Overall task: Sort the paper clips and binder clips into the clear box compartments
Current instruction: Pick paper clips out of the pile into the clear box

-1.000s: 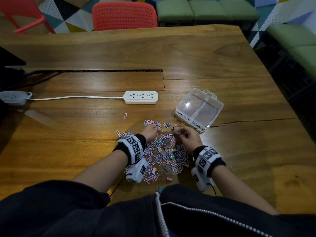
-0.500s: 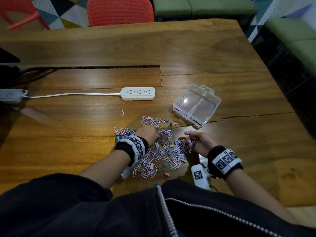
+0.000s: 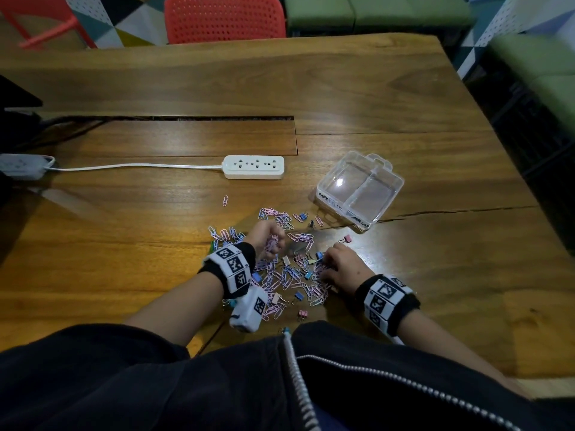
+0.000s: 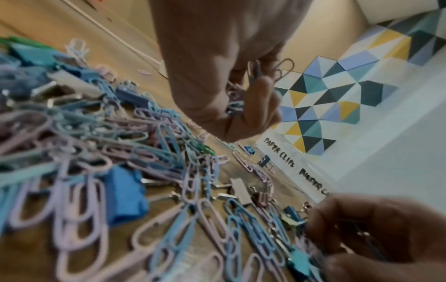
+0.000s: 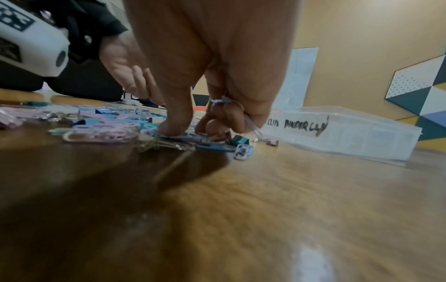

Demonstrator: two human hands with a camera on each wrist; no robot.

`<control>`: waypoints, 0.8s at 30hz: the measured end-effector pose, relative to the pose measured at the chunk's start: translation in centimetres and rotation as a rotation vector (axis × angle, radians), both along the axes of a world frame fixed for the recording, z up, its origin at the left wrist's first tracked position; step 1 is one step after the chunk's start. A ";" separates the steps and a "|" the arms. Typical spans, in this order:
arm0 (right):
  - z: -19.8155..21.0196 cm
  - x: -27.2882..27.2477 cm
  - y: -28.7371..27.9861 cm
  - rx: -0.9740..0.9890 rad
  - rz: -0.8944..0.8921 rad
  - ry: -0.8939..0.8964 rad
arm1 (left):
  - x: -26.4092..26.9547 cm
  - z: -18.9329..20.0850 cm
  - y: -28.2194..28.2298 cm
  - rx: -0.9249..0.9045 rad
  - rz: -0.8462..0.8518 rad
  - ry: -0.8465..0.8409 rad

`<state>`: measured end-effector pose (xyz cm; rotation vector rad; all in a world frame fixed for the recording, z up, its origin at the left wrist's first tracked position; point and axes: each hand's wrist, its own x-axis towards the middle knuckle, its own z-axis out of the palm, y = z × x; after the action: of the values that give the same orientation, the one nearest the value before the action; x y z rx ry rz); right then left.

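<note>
though heaped, pastel paper clips (image 3: 292,279)

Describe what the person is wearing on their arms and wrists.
Bare forearms. Each wrist carries a black band set with white blocks printed with black square markers, left and right. A white marked camera unit hangs under the left wrist. Black zipped jacket below.

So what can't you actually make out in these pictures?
- Left hand: how many paper clips its curled fingers hide, every view.
- Right hand: the grip's contents, blurred and covered in the wrist views.
- Clear box: its label's end, cut off by the right hand in the left wrist view.
</note>
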<state>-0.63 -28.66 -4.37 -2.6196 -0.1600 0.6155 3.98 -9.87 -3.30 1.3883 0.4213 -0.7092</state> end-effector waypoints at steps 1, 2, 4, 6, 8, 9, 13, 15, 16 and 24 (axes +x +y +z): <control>0.1 0.1 0.2 0.001 0.006 -0.003 | -0.1 -0.1 -0.2 -0.017 -0.013 0.007; 0.1 0.2 0.3 0.003 0.009 -0.006 | -0.2 0.0 -0.4 0.000 -0.037 0.009; 0.1 0.5 0.4 0.003 -0.002 -0.004 | -0.3 0.0 -0.8 0.124 -0.146 -0.027; 0.0 0.6 0.5 0.008 -0.038 0.003 | -0.4 -0.1 -1.1 0.288 -0.334 -0.131; 0.1 0.6 0.4 0.037 -0.070 -0.006 | -0.9 -0.2 -1.3 0.523 -0.584 -0.320; 0.1 0.5 0.3 0.067 -0.096 -0.011 | -1.3 -0.3 -1.3 0.659 -0.728 -0.420; 0.6 0.2 -0.4 0.299 -0.311 0.004 | -2.7 -0.6 -1.2 1.029 -1.101 -0.744; 0.6 0.3 -0.9 0.457 -0.425 0.016 | -2.7 -0.8 -1.1 1.052 -1.111 -0.800; 0.5 0.3 -1.1 0.531 -0.467 0.028 | -2.7 -0.9 -1.1 1.059 -1.112 -0.815; 0.9 -0.9 -0.6 1.069 -0.882 0.503 | -3.1 -1.5 -0.9 1.061 -1.074 -0.845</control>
<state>-1.49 -29.23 -3.51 -1.2472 0.6175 0.5841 0.83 -10.76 -4.79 2.7912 -0.8389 -0.6399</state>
